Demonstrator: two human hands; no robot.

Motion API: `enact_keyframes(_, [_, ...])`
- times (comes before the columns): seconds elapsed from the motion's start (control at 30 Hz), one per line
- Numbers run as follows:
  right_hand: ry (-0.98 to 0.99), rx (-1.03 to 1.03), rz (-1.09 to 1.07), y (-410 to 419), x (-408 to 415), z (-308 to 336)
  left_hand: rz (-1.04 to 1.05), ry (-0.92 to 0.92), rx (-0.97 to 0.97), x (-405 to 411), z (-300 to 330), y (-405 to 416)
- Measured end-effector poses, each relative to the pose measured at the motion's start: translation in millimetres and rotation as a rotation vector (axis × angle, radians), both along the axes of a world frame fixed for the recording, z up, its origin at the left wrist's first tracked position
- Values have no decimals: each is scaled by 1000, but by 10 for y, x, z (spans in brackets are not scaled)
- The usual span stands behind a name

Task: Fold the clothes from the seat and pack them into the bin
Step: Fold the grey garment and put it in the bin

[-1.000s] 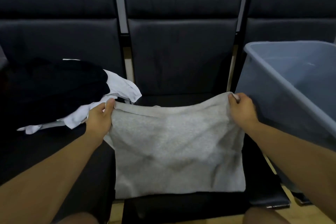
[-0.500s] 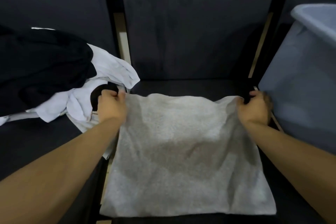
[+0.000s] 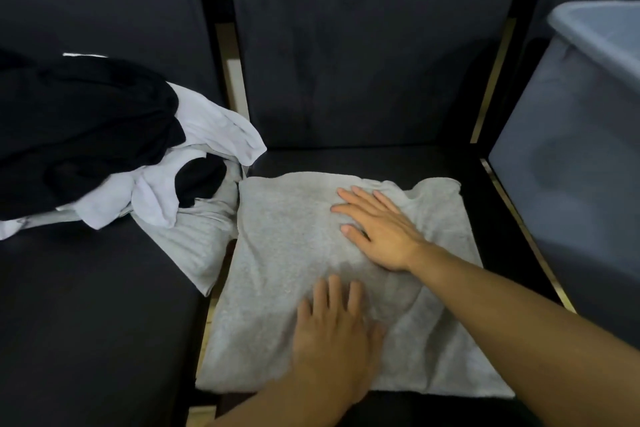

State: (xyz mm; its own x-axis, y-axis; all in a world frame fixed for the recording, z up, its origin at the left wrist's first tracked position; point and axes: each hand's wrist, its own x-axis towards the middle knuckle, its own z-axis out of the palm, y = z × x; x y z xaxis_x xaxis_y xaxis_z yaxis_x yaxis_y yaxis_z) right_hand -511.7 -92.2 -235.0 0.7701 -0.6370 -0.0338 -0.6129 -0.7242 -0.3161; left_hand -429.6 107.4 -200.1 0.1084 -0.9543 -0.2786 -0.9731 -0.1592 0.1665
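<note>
A folded light grey garment (image 3: 287,253) lies flat on the middle dark seat (image 3: 346,159). My right hand (image 3: 377,229) presses on its upper middle with straight, spread fingers. My left hand (image 3: 332,333) lies flat on its lower middle, fingers straight and slightly blurred. On the left seat a pile holds a black garment (image 3: 86,128), a white garment (image 3: 214,135) and a ribbed grey piece (image 3: 197,236). A grey plastic bin (image 3: 571,156) stands on the right seat.
Dark padded seat backs (image 3: 363,45) rise behind all three seats. Gold-coloured metal frame strips (image 3: 526,229) run between the middle seat and the bin. The left seat cushion (image 3: 86,305) shows bare in front of the pile.
Both hands let go of the grey garment's far corners and moved onto its middle, pressing it flat. The garment now rests fully on the seat.
</note>
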Motion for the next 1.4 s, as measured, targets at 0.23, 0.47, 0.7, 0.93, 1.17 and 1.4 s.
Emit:
enact_keyframes(0.23, [65,38,-608,372,-173,8,-66,11,106,386,163,-298])
enact_keyframes(0.47, [82,493,-1012,948,-57,267,-275,109,132,937,287,-587])
enact_keyframes(0.7, [-252,397,-1141,775,-630,604,428,271,-272,1213,246,-299])
enact_keyframes(0.93, [-59,492,-1129,605,-820,533,692,342,-105,1366,25,-340])
enact_keyframes(1.17, [226,432,-1118,578,-814,508,775,397,-159,1286,10,-527])
enact_keyframes(1.4, [199,408,-938,604,-739,495,756,652,-105,1183,17,-584])
